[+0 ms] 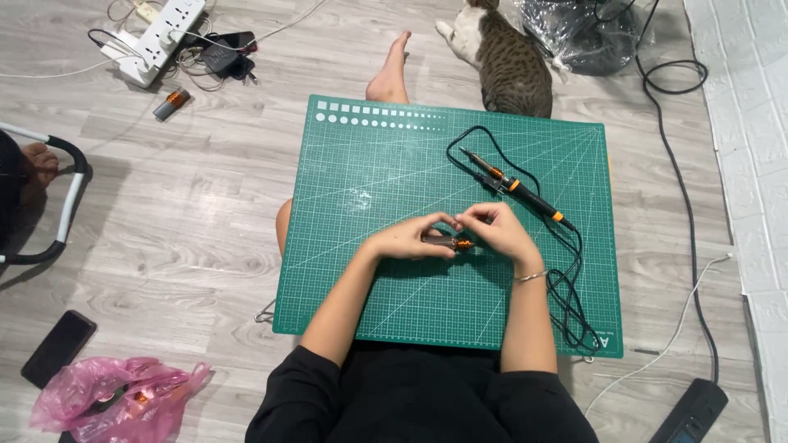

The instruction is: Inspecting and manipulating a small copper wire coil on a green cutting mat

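Mid-mat (345, 164): left hand (408, 240) closed round a small metal part with orange end (454, 244), right hand (497, 230) pinching at its tip, iron (515, 187) idle just beyond; judged a fitting step, next calling for steady fingertip alignment.

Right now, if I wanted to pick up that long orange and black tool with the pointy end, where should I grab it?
Probably by the black handle of the soldering iron, the thick end nearest its cord. Come from above, fingers across it, since it lies flat and slanted on the green mat. Stay off the thin metal tip at the upper left; it may be hot.
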